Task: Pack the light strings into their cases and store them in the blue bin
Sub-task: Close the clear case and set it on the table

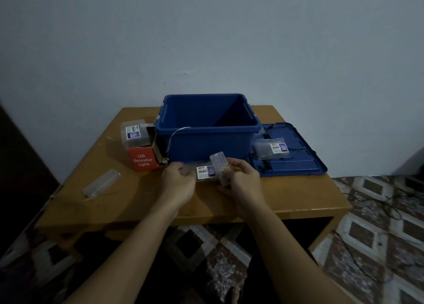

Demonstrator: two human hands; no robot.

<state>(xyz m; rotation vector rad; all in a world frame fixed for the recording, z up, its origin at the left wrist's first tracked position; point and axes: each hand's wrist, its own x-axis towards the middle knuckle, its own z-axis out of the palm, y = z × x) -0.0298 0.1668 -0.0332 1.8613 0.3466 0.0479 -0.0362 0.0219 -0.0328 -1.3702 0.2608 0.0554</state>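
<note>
The left hand (177, 181) is clenched round one end of a crinkly clear case (204, 171) with a white label. The right hand (244, 181) grasps a pale, blocky light string bundle (219, 168), upright at the case's other end. Both hands are just above the wooden table (298, 195), with bare top between them and its front edge. Just beyond the knuckles stands the blue bin (206, 124), smooth hard plastic with an open top. To the right of the right hand lies the flat blue lid (298, 163), carrying a second case (271, 148). To the left of the left hand is a red cardboard box (143, 160) topped by a boxy case (134, 132). Farther left, a long case (102, 184) lies near the table's side edge. A thin wire (176, 135) arcs from the box to the bin's rim.
</note>
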